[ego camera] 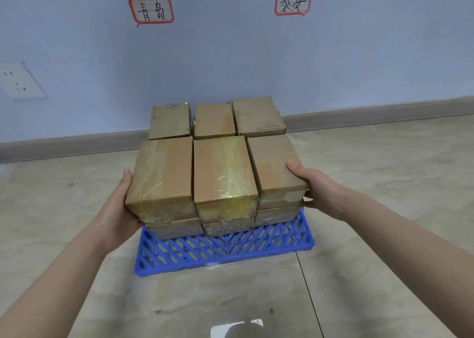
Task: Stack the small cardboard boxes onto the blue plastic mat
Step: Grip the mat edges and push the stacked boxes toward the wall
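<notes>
A blue plastic lattice mat (223, 248) lies on the floor near the wall. Small taped cardboard boxes stand on it in two rows. The front row has three upper boxes side by side: a left box (161, 176), a middle box (221, 168) with yellowish tape, and a right box (275, 165). They sit on lower boxes (228, 226). The back row (215, 119) shows three box tops. My left hand (120, 204) presses the left box's outer side. Against the right box's outer side and top edge lies my right hand (315, 188).
A pale blue wall with a grey baseboard (372, 114) runs just behind the boxes. Two handwritten labels with red borders (151, 10) (293, 2) hang on it, and a white socket (20, 81) sits at left. Tiled floor surrounds the mat.
</notes>
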